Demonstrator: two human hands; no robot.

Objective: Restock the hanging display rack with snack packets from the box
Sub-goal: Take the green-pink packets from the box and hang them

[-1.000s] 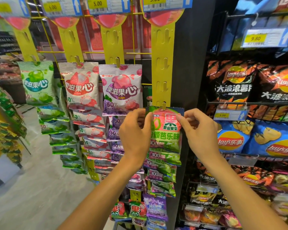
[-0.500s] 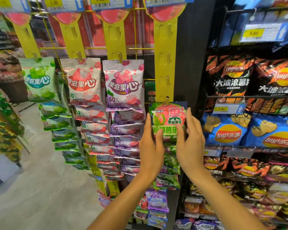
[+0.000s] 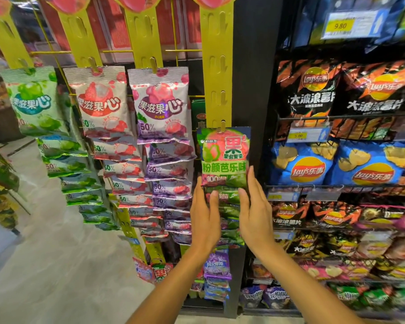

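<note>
Guava gummy packet [image 3: 223, 157] hangs from a hook on the rightmost yellow clip strip [image 3: 216, 66], topmost of its column. Left hand [image 3: 205, 220] and right hand [image 3: 255, 213] flank its lower edge, fingers straight, gripping nothing. Best to square it gently, confirm it's seated, then release.

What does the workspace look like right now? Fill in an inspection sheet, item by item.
Surface: yellow hanging strip, its upper hooks bare.
Job's things: green-and-pink snack packet hangs on the strip's hook above a column of similar packets; the box is not in view.
Clutter: nothing seen.
Hands: left hand and right hand open, fingers straight, flanking the packet's lower edge.
Cables: nothing seen.
Surroundings: three neighbouring strips of fruit-candy packets; wire shelves of crisp bags; price tag; grey floor.
</note>
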